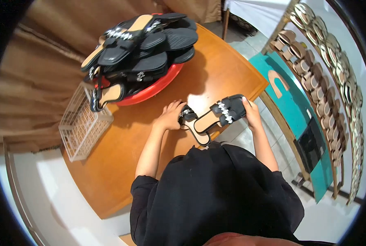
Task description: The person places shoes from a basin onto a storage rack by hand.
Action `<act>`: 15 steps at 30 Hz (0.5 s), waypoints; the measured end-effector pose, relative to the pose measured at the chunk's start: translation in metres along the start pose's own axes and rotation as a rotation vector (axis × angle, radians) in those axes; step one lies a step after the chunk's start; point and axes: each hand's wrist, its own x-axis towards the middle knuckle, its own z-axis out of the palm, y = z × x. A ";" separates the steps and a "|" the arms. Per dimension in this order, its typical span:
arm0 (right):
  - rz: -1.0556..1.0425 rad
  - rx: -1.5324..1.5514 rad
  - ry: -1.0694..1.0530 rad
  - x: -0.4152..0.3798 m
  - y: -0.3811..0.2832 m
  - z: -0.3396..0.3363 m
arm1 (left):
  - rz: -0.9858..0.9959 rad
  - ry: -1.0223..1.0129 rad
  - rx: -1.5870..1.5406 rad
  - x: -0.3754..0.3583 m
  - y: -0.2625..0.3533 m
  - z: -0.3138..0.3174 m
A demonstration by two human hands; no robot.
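Centre of frame, gripping one glitter-strapped, tan-insoled black sandal (218,116) by its toe end in the right hand (252,112) and one matching sandal (192,127) in the left hand (171,117). Upper left, heaped in one round red basin (159,89), many flat-soled slippers (147,64); below, one white lattice basket (94,130).

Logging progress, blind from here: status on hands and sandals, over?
Left fingers at one sandal. Right fingers holding second sandal by its toe. Piled basin beyond, not in the way.
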 end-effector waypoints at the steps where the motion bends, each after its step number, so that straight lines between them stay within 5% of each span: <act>1: 0.106 0.056 0.076 -0.007 0.007 -0.012 | -0.079 -0.063 0.163 0.002 -0.001 0.004; 2: 0.111 0.062 0.103 -0.013 0.014 -0.024 | -0.158 -0.121 0.324 0.004 -0.004 0.009; 7: 0.208 0.181 0.200 -0.036 0.036 -0.037 | 0.153 -0.123 0.399 0.022 -0.028 0.010; 13: 0.208 0.289 0.237 -0.037 0.048 -0.043 | 0.285 -0.113 0.192 0.027 -0.033 0.014; 15: 0.198 0.273 0.194 -0.029 0.058 -0.047 | 0.241 0.031 0.085 0.018 -0.029 0.029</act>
